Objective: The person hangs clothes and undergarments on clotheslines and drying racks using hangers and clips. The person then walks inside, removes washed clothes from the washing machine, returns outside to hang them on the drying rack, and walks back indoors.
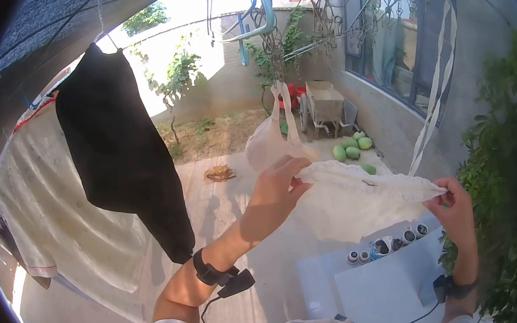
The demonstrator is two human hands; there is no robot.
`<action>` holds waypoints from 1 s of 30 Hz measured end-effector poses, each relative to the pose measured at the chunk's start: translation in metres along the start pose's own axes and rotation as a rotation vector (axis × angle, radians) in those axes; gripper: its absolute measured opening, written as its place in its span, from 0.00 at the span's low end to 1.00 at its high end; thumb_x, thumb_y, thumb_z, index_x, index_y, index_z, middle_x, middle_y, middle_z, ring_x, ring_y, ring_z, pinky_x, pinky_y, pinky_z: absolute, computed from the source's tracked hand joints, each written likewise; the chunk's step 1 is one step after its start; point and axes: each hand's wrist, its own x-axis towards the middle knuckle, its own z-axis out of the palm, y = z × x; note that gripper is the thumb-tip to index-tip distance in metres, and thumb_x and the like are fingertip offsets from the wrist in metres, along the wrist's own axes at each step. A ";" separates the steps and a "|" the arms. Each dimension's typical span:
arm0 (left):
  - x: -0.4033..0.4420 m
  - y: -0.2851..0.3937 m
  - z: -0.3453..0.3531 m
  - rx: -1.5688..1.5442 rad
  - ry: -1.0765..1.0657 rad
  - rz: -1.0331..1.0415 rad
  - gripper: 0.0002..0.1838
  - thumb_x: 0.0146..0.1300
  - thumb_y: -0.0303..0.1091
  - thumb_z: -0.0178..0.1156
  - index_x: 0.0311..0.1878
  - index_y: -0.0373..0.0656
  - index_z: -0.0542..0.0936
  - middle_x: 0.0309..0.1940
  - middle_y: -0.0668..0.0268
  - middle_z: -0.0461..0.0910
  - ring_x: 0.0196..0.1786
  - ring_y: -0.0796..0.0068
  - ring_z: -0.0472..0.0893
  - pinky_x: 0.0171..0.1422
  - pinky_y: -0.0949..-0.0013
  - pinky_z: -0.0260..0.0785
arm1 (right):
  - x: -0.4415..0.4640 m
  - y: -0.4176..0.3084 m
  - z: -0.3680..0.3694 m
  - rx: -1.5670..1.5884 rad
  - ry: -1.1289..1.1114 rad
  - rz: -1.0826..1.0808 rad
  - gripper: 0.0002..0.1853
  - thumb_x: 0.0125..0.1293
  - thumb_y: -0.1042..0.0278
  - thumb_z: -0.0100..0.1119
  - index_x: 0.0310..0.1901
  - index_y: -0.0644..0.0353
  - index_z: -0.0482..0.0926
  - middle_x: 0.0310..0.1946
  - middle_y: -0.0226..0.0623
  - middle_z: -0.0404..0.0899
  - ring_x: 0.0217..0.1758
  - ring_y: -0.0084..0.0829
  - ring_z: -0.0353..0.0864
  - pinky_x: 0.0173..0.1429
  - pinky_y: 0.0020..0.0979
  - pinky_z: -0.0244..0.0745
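Note:
A thin white cloth (359,204) with a gathered upper edge is stretched between my hands. My left hand (277,188) pinches its left corner between thumb and fingers. At the opposite corner, my right hand (453,206) has its fingers closed on the same edge. A small dark mark or slit shows near the middle of that edge. Behind my left hand hangs another pale cloth piece (266,144) with loops, attached to the clip rack (274,51). A long white strap (438,90) drops from the rack towards the right part of the cloth; whether they join is unclear.
Black trousers (116,139) and a patterned pale sheet (65,196) hang at left. A blue hanger (263,8) is overhead. Below stands a light table (375,288) with several small containers (380,248). Green melons (352,151), a cart (326,99) and leafy plants (504,165) are around.

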 end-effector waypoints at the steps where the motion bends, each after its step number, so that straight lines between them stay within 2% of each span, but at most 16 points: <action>1: 0.001 0.007 -0.005 0.148 0.061 0.042 0.18 0.54 0.27 0.71 0.49 0.38 0.80 0.36 0.66 0.79 0.36 0.78 0.79 0.41 0.76 0.73 | 0.001 -0.005 0.001 -0.250 0.068 -0.077 0.16 0.50 0.85 0.67 0.41 0.63 0.77 0.31 0.25 0.70 0.34 0.19 0.70 0.41 0.19 0.68; 5: 0.006 0.020 -0.046 0.316 0.106 0.089 0.14 0.56 0.27 0.69 0.45 0.38 0.81 0.37 0.65 0.78 0.35 0.75 0.78 0.42 0.73 0.72 | 0.007 -0.021 -0.001 -0.204 0.064 -0.121 0.14 0.48 0.86 0.67 0.34 0.61 0.74 0.31 0.27 0.70 0.35 0.20 0.70 0.42 0.20 0.65; 7: 0.008 0.012 -0.068 0.167 0.091 0.456 0.12 0.58 0.27 0.67 0.46 0.39 0.81 0.38 0.66 0.78 0.38 0.74 0.79 0.47 0.73 0.72 | 0.008 -0.031 -0.004 0.155 -0.037 -0.175 0.14 0.48 0.87 0.65 0.33 0.62 0.73 0.30 0.29 0.70 0.36 0.21 0.70 0.45 0.21 0.64; 8: 0.005 0.010 -0.075 -0.214 -0.060 0.231 0.14 0.63 0.28 0.64 0.51 0.38 0.79 0.41 0.69 0.80 0.44 0.75 0.79 0.53 0.73 0.71 | 0.010 -0.042 -0.008 0.131 -0.112 -0.237 0.14 0.47 0.87 0.65 0.33 0.62 0.72 0.30 0.31 0.70 0.37 0.25 0.72 0.49 0.25 0.65; 9: 0.003 0.014 -0.077 -0.211 -0.061 0.232 0.14 0.63 0.28 0.64 0.51 0.38 0.79 0.41 0.69 0.80 0.44 0.75 0.79 0.53 0.73 0.71 | 0.015 -0.050 -0.005 0.133 -0.111 -0.239 0.14 0.47 0.87 0.65 0.33 0.62 0.72 0.30 0.31 0.70 0.37 0.25 0.72 0.49 0.25 0.65; 11: -0.003 0.035 -0.082 -0.828 -0.258 -0.147 0.18 0.66 0.34 0.64 0.56 0.37 0.75 0.48 0.70 0.79 0.52 0.79 0.77 0.61 0.72 0.68 | 0.019 -0.069 0.004 -0.324 -0.184 -0.484 0.13 0.48 0.83 0.65 0.33 0.62 0.71 0.29 0.33 0.71 0.35 0.31 0.73 0.46 0.27 0.67; 12: -0.005 0.039 -0.081 -0.822 -0.255 -0.141 0.18 0.66 0.34 0.64 0.56 0.37 0.75 0.48 0.70 0.79 0.52 0.79 0.77 0.61 0.72 0.68 | 0.017 -0.073 0.009 -0.322 -0.180 -0.492 0.13 0.48 0.83 0.65 0.33 0.62 0.71 0.29 0.33 0.71 0.35 0.31 0.73 0.46 0.27 0.67; 14: -0.008 0.046 -0.078 -0.839 -0.200 -0.283 0.21 0.67 0.32 0.62 0.60 0.35 0.72 0.53 0.65 0.79 0.54 0.80 0.77 0.60 0.72 0.69 | 0.016 -0.081 0.020 -0.204 -0.386 -0.065 0.11 0.52 0.78 0.62 0.35 0.63 0.69 0.28 0.42 0.73 0.33 0.44 0.75 0.42 0.35 0.70; 15: -0.007 0.047 -0.077 -0.832 -0.195 -0.275 0.21 0.67 0.32 0.62 0.60 0.35 0.72 0.53 0.65 0.79 0.54 0.80 0.77 0.60 0.72 0.69 | 0.018 -0.085 0.025 -0.202 -0.382 -0.076 0.11 0.52 0.78 0.62 0.35 0.63 0.69 0.28 0.42 0.73 0.33 0.44 0.75 0.42 0.35 0.70; 18: -0.005 0.051 -0.083 -0.736 -0.155 -0.213 0.20 0.67 0.30 0.62 0.60 0.35 0.73 0.52 0.64 0.80 0.53 0.80 0.78 0.58 0.73 0.71 | 0.024 -0.102 0.046 -0.430 -0.548 -0.211 0.09 0.59 0.77 0.54 0.42 0.65 0.69 0.32 0.56 0.76 0.38 0.59 0.75 0.41 0.48 0.69; 20: -0.009 0.052 -0.101 -0.688 -0.379 -0.278 0.18 0.67 0.29 0.62 0.58 0.36 0.76 0.49 0.66 0.82 0.50 0.81 0.79 0.55 0.74 0.72 | 0.031 -0.097 0.060 -0.421 -0.563 -0.254 0.09 0.60 0.78 0.51 0.43 0.65 0.70 0.33 0.56 0.77 0.40 0.58 0.75 0.42 0.49 0.69; 22: -0.016 0.050 -0.113 -0.621 -0.395 -0.249 0.16 0.66 0.28 0.62 0.56 0.36 0.77 0.48 0.66 0.82 0.49 0.81 0.80 0.54 0.75 0.73 | 0.040 -0.079 0.079 -0.415 -0.574 -0.290 0.09 0.61 0.79 0.49 0.44 0.65 0.71 0.35 0.55 0.77 0.41 0.57 0.76 0.44 0.49 0.70; 24: -0.020 0.051 -0.126 -0.504 -0.412 -0.293 0.12 0.66 0.27 0.62 0.52 0.36 0.80 0.46 0.66 0.83 0.48 0.83 0.80 0.54 0.76 0.72 | 0.051 -0.047 0.092 -0.482 -0.553 -0.654 0.15 0.62 0.80 0.45 0.51 0.67 0.70 0.42 0.55 0.78 0.47 0.55 0.77 0.50 0.48 0.71; 25: -0.021 0.053 -0.131 -0.512 -0.432 -0.263 0.12 0.66 0.27 0.62 0.52 0.36 0.80 0.46 0.66 0.83 0.48 0.83 0.80 0.54 0.76 0.72 | 0.054 -0.047 0.092 -0.508 -0.528 -0.641 0.15 0.62 0.80 0.45 0.51 0.67 0.70 0.42 0.55 0.78 0.47 0.55 0.77 0.50 0.48 0.71; 28: -0.023 0.051 -0.128 -0.429 -0.278 -0.320 0.11 0.68 0.29 0.60 0.51 0.35 0.81 0.45 0.64 0.83 0.48 0.83 0.79 0.54 0.75 0.71 | 0.060 -0.072 0.099 -0.472 -0.474 -0.591 0.20 0.62 0.81 0.45 0.57 0.69 0.67 0.48 0.55 0.78 0.54 0.53 0.76 0.58 0.44 0.70; 30: -0.021 0.051 -0.120 -0.464 0.087 -0.287 0.11 0.70 0.31 0.57 0.49 0.34 0.81 0.45 0.65 0.83 0.49 0.82 0.77 0.55 0.73 0.71 | 0.066 -0.097 0.095 -0.481 -0.638 -0.266 0.29 0.60 0.82 0.45 0.66 0.70 0.59 0.58 0.55 0.72 0.61 0.53 0.71 0.64 0.44 0.66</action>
